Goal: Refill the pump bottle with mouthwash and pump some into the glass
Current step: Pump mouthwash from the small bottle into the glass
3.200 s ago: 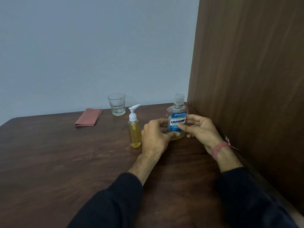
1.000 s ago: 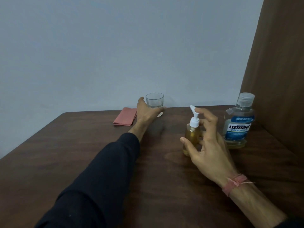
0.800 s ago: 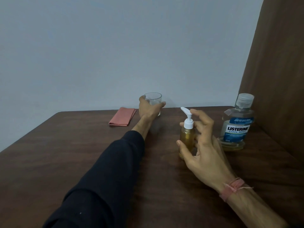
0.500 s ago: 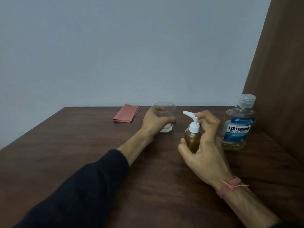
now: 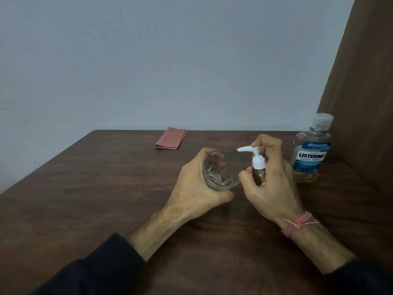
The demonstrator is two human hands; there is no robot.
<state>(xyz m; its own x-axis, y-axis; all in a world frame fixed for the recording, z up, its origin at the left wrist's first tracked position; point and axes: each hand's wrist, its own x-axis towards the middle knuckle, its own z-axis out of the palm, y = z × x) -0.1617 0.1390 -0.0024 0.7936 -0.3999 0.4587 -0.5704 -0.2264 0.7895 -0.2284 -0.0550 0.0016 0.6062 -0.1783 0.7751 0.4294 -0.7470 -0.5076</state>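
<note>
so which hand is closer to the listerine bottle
Right. The right hand grips the pump bottle just beside the Listerine bottle; the left hand holds the glass farther away.

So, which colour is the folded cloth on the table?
The cloth is dusty pink, seen in the head view.

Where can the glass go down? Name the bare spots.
Bare wood lies left of the left hand holding the glass, out to the table edge, below the folded cloth. Crowded: pump bottle, right hand, mouthwash bottle.

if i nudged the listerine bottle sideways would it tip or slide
The Listerine bottle looks nearly empty, liquid only at its base, so probably light and likely to slide. Its tall body and narrow cap suggest a high push might tip it.
</note>
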